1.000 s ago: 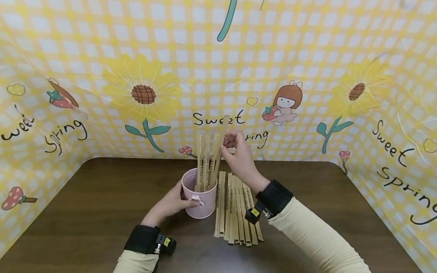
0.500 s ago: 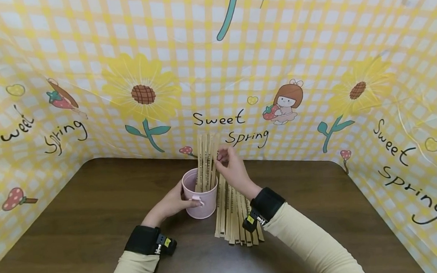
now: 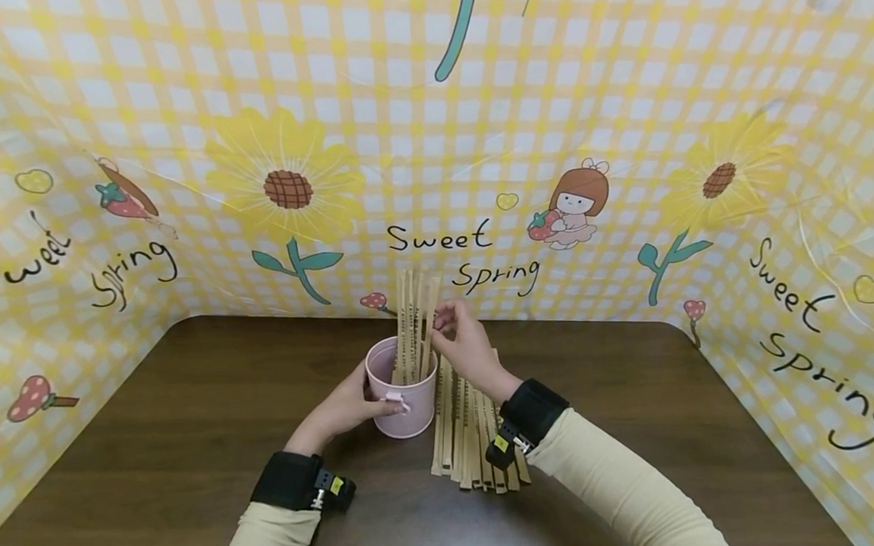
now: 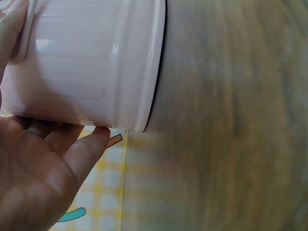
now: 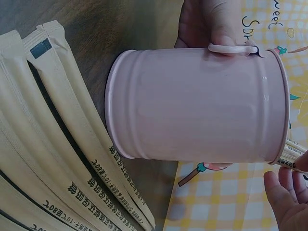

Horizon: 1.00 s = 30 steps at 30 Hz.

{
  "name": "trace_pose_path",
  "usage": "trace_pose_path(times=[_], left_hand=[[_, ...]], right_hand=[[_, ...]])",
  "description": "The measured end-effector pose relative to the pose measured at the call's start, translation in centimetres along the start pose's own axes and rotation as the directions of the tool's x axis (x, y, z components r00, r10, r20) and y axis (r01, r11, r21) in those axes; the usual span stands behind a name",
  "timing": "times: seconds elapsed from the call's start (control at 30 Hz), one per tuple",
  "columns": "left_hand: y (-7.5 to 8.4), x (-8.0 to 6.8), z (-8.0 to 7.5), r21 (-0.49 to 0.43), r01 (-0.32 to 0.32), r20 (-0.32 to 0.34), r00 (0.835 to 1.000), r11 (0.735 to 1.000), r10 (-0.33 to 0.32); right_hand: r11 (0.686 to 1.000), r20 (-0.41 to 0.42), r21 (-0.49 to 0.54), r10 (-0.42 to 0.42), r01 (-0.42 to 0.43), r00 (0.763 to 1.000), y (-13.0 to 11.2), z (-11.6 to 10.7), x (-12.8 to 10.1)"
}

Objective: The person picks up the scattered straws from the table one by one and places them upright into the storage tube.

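Note:
A pink metal bucket (image 3: 408,417) stands upright on the table, with several paper-wrapped drinking straws (image 3: 409,329) standing in it and rising well above its rim. My left hand (image 3: 340,402) grips the bucket's left side, thumb at the front by the small handle mount and fingers round the far wall. At the right of the bunch, my right hand (image 3: 466,345) pinches a wrapped straw (image 3: 431,302) above the rim. The right wrist view shows the fingers (image 5: 284,190) beside the straws at the bucket's mouth. The lower ends of the straws are hidden inside.
A fanned pile of wrapped straws (image 3: 466,446) lies on the dark wooden table (image 3: 191,422) just right of the bucket, partly under my right wrist. A yellow checked cloth (image 3: 621,86) with printed flowers rises behind the table and at both sides.
My right hand has come down and to the left, lowering a straw into the bucket among the others. During the last half second it has barely moved. The left hand keeps its grip.

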<state>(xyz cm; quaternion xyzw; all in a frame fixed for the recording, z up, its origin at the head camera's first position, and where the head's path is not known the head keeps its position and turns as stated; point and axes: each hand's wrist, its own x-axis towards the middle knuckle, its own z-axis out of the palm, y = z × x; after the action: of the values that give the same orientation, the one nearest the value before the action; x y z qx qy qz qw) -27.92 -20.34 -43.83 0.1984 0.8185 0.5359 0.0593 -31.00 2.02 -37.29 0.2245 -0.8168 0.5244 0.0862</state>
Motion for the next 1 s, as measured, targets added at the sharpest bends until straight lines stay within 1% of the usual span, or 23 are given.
trace_pose_path(times=[0.13,0.3,0.4,0.47,0.5,0.6,0.63,0.67,0.7,0.73,0.8,0.83,0.87,0.9,0.93,1.0], left_hand=[[0.0,-0.1,0.1,-0.009,0.0,0.004,1.0,1.0,0.0],[-0.1,0.0,0.3,-0.013,-0.009,0.007,1.0,1.0,0.009],[-0.1,0.0,0.2,-0.026,-0.018,0.004,1.0,1.0,0.018],[-0.1,0.0,0.2,-0.023,-0.019,0.003,1.0,1.0,0.019],[-0.2,0.0,0.1,-0.024,-0.018,0.003,1.0,1.0,0.018],[-0.3,0.0,0.1,-0.015,-0.015,0.001,1.0,1.0,0.015],[-0.3,0.0,0.1,-0.011,-0.015,0.002,1.0,1.0,0.015],[-0.3,0.0,0.1,-0.008,-0.015,0.003,1.0,1.0,0.015],[-0.4,0.0,0.1,-0.006,-0.016,0.003,1.0,1.0,0.016],[-0.4,0.0,0.2,-0.005,-0.014,0.002,1.0,1.0,0.014],[-0.3,0.0,0.2,-0.009,-0.011,0.003,1.0,1.0,0.011],[-0.3,0.0,0.2,-0.006,-0.008,0.002,1.0,1.0,0.008],[-0.2,0.0,0.2,-0.006,-0.002,0.0,1.0,1.0,0.002],[-0.2,0.0,0.2,-0.002,0.003,-0.001,1.0,1.0,-0.003],[-0.1,0.0,0.2,0.003,0.006,-0.002,1.0,1.0,-0.006],[0.0,0.1,0.1,0.01,0.004,-0.004,1.0,1.0,-0.004]], right_hand=[[0.999,0.001,0.021,0.026,-0.026,1.0,0.2,-0.3,-0.2],[0.998,-0.009,0.003,0.065,-0.065,0.998,0.7,-1.7,-0.4],[0.994,-0.009,-0.027,0.102,-0.102,0.995,1.6,-3.0,-0.3],[0.99,0.008,-0.06,0.127,-0.126,0.992,2.9,-4.0,-0.2],[0.992,0.026,-0.068,0.112,-0.11,0.993,5.2,-4.3,0.0],[0.972,0.096,-0.135,0.205,-0.192,0.974,11.4,-5.1,0.7],[0.971,0.116,-0.151,0.203,-0.185,0.972,14.4,-5.2,1.0],[0.965,0.134,-0.178,0.217,-0.192,0.967,16.7,-5.3,1.1],[0.948,0.147,-0.201,0.276,-0.244,0.95,18.2,-5.2,1.3],[0.923,0.155,-0.221,0.353,-0.316,0.923,18.1,-5.3,1.0],[0.896,0.154,-0.208,0.425,-0.392,0.892,17.4,-5.4,0.3],[0.884,0.144,-0.184,0.456,-0.429,0.878,16.5,-5.5,-0.1],[0.856,0.132,-0.176,0.51,-0.486,0.85,14.7,-5.5,-0.7],[0.834,0.119,-0.151,0.549,-0.531,0.828,13.1,-5.7,-1.2],[0.834,0.113,-0.124,0.55,-0.537,0.828,12.2,-5.7,-1.6],[0.829,0.091,-0.103,0.558,-0.55,0.825,10.6,-5.8,-2.1]])
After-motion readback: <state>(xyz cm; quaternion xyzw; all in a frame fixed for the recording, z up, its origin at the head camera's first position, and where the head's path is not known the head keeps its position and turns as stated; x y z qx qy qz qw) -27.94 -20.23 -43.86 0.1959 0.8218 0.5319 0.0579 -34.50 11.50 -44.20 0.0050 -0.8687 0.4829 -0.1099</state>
